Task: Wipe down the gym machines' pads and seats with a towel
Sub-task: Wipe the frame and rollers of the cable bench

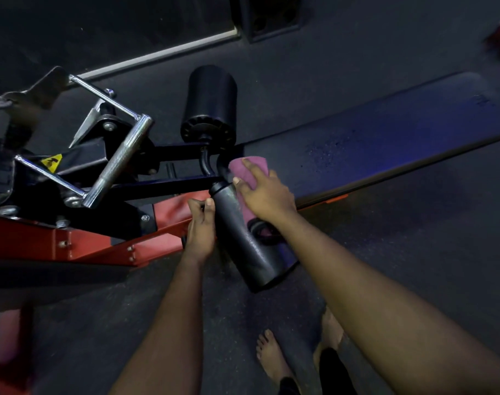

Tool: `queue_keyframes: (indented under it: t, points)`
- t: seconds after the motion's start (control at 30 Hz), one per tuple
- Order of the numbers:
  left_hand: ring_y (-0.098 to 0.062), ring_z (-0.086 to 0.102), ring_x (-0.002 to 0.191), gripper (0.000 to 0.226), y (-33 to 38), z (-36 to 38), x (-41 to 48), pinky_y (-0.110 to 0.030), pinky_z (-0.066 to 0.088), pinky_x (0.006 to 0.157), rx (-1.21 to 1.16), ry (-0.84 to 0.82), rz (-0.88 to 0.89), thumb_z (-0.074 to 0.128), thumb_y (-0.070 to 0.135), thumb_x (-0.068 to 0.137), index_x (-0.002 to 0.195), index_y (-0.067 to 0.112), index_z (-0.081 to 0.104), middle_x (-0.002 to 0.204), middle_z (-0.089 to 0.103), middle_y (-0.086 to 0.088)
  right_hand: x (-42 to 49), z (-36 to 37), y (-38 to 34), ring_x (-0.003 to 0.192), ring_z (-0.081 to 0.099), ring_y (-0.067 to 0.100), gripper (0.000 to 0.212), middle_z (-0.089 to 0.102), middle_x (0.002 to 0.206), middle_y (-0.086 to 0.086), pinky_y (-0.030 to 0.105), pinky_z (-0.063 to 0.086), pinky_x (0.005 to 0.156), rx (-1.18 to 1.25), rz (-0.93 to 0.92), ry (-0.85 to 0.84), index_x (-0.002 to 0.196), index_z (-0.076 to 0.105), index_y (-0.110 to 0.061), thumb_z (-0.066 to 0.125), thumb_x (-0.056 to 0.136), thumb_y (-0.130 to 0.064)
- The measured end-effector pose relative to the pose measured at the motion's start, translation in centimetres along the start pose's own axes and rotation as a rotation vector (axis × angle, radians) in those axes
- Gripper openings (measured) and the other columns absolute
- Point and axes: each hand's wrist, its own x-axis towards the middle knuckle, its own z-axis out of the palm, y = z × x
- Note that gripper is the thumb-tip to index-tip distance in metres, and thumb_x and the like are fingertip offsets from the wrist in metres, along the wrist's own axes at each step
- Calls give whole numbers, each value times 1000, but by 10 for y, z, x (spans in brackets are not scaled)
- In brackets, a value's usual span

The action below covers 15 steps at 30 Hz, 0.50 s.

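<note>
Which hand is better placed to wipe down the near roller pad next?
Right. The right hand presses the purple towel on the near roller pad; the left hand only touches its side, with no cloth.

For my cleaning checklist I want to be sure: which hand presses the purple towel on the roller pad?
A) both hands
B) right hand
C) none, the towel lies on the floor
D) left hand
B: the right hand lies with spread fingers on the purple towel against the near roller pad; the left hand is beside the pad, off the towel.
</note>
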Motion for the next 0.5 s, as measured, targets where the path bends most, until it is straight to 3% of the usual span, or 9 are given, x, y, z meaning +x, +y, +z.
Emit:
queue_keyframes:
  t: [0.07, 0.13, 0.2, 0.27, 0.37, 0.43, 0.5]
  points:
    - [-9, 45, 72, 35, -1, -1, -1, -40, 39, 81, -18, -3, -1, 33, 50, 105, 104, 15, 34, 80, 48, 6, 18, -2, 10, 134, 50, 31, 55, 47, 153, 6, 34, 37, 109, 235, 29, -85, 153, 39, -39, 47, 102, -56]
    - [-9, 46, 71, 33, -1, -1, -1, -40, 39, 81, -8, -11, 0, 33, 49, 106, 103, 16, 33, 79, 48, 6, 28, 0, 26, 123, 57, 22, 46, 60, 137, 2, 24, 41, 99, 571, 120, -179, 145, 53, -23, 55, 104, -42]
    - [-10, 45, 71, 28, -2, -3, 0, -39, 38, 80, 2, -24, 8, 32, 47, 107, 99, 20, 34, 78, 47, 7, 27, 1, 37, 115, 61, 19, 42, 64, 132, 3, 24, 45, 93, 717, 199, -227, 139, 58, -19, 58, 103, -39]
    - [-16, 52, 82, 27, -10, -9, 5, -40, 40, 88, 42, -32, 16, 32, 46, 107, 104, 21, 39, 87, 54, 4, 18, 4, 37, 125, 59, 23, 44, 61, 140, 5, 28, 45, 102, 596, 152, -165, 142, 57, -27, 55, 102, -46]
    - [-27, 52, 125, 41, -23, -17, 10, -46, 39, 110, 77, 39, 53, 34, 44, 102, 128, 17, 51, 130, 59, -10, -12, 8, 20, 130, 51, 37, 58, 42, 154, 11, 41, 42, 104, 79, 7, -2, 156, 28, -48, 40, 101, -63]
    - [-14, 53, 124, 38, -10, -14, 3, -31, 39, 110, 13, 64, 112, 34, 35, 103, 131, 20, 55, 132, 60, -1, -43, 18, 1, 120, 52, 42, 63, 32, 154, 12, 46, 47, 95, -108, -75, 103, 157, 15, -52, 39, 100, -64]
    - [3, 49, 116, 40, 7, -6, -6, -8, 33, 101, -24, 27, 106, 31, 31, 108, 138, 14, 51, 128, 56, 14, -59, 26, -13, 119, 49, 42, 67, 23, 160, 15, 49, 48, 94, -202, -103, 192, 158, 12, -51, 41, 99, -62]
